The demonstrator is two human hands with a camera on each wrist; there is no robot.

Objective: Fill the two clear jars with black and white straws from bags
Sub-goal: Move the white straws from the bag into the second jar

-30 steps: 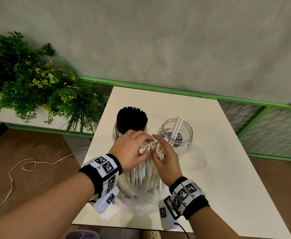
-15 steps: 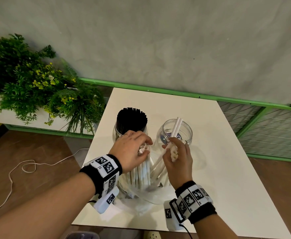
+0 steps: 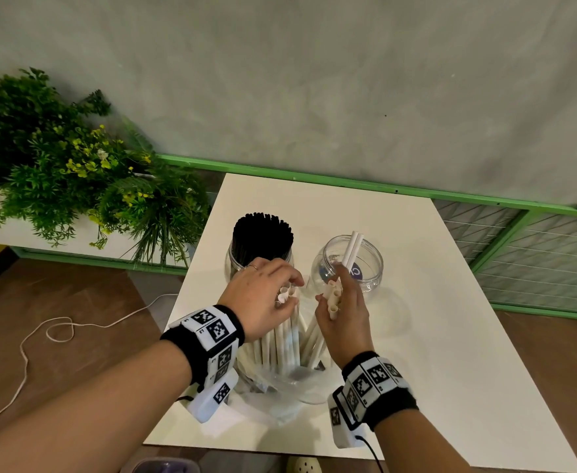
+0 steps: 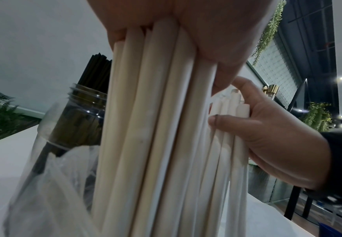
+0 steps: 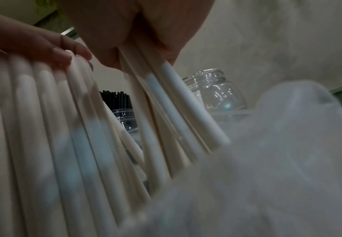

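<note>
Leafy green plants with yellow flowers left of white worktop; white cord looped on brown floor; green railing against grey wall.

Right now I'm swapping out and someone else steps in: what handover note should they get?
Left hand grips the main bundle of white straws upright in the plastic bag.
Right hand has a grip on a few white straws pulled from it.
Done: left jar packed with black straws.
Left: right jar holds only two white straws; load the rest.
</note>
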